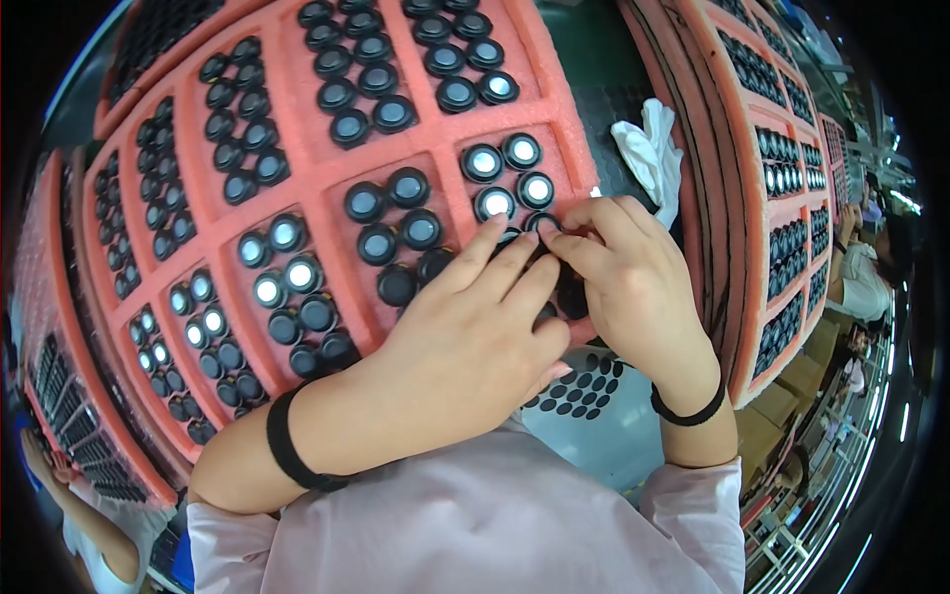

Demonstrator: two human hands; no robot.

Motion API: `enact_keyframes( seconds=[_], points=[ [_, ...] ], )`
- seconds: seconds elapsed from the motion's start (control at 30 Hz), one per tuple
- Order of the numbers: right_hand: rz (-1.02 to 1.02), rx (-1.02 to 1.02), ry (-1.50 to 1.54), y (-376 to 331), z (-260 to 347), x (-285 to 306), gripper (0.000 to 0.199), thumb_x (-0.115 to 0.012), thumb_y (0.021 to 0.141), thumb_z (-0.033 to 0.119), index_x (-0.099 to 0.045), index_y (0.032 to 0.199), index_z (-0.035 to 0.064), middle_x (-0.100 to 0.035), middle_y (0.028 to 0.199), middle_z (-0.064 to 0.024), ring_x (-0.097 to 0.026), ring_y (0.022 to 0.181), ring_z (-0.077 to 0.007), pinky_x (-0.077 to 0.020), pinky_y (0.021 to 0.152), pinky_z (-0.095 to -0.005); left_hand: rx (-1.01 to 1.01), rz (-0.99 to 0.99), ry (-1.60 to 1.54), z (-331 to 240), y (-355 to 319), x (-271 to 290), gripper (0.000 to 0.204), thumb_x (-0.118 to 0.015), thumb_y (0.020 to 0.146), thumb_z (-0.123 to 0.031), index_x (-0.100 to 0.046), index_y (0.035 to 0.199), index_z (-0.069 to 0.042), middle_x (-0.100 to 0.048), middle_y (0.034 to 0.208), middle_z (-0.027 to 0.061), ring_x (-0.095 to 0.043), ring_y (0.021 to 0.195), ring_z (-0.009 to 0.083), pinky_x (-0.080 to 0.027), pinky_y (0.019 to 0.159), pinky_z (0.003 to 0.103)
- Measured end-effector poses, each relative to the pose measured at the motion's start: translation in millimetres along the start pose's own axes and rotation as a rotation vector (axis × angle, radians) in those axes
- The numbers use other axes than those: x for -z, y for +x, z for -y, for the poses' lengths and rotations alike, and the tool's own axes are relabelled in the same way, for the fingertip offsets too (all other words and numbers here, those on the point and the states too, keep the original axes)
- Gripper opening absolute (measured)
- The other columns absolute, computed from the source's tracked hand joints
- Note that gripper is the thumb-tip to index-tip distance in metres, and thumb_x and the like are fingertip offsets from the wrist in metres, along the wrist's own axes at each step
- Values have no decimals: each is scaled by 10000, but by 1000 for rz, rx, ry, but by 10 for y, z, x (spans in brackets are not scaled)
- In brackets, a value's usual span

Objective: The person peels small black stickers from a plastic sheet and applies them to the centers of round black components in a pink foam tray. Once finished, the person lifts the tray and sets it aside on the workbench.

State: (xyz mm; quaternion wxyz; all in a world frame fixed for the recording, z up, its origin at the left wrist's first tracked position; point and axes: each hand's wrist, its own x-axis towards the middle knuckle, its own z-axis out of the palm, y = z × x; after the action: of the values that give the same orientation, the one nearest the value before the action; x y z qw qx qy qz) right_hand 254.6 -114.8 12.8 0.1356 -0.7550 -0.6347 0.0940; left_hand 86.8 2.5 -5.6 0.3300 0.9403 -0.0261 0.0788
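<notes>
1. The left hand (473, 342) and right hand (623, 277) meet, fingertips pinching a small black round part (543, 224), mostly hidden.
2. It sits in the pink foam tray (317, 168), lower right compartment; round, so no long axis shows.
3. A white cloth (648, 148) lies beyond; more trays (782, 178) stand right.

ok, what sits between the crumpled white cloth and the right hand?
Head view: only dark bench surface and the pink foam tray's rim lie between white cloth and right hand.
</notes>
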Motion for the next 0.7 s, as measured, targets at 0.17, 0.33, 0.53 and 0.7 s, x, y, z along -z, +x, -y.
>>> enact_keyframes(
  seconds=[0.17,0.33,0.53,0.7],
  points=[
    [-75,95,118,11,-14,1,290,-635,786,-54,-767,1031,25,-655,1031,-93,-631,943,-302,-523,823,-385,-3,-70,65,-265,-197,180,281,-769,836,-317,-657,856,-60,-625,1164,198,-575,1210,341,-366,1147,533],
    [-241,10,350,-171,433,235,309,-606,833,-105,-701,1112,-13,-653,1065,-151,-657,972,-288,-513,864,-352,53,-29,77,-647,-638,418,302,-758,861,-337,-629,872,-64,-583,859,73,-639,856,250,-518,799,426],
    [47,223,642,-479,901,578,278,-668,898,1,-670,1174,-31,-662,1105,-153,-651,1008,-285,-507,883,-349,147,-162,134,-949,-1308,716,306,-766,870,-340,-633,921,-69,-554,779,51,-618,629,223,-501,560,380],
    [199,303,788,-536,1282,459,411,-798,867,216,-669,1175,-25,-674,1147,-157,-628,1100,-277,-473,962,-361,239,-356,209,-1148,-1915,864,296,-805,835,-291,-670,963,-61,-607,816,62,-634,627,233,-505,556,363]
  ],
)
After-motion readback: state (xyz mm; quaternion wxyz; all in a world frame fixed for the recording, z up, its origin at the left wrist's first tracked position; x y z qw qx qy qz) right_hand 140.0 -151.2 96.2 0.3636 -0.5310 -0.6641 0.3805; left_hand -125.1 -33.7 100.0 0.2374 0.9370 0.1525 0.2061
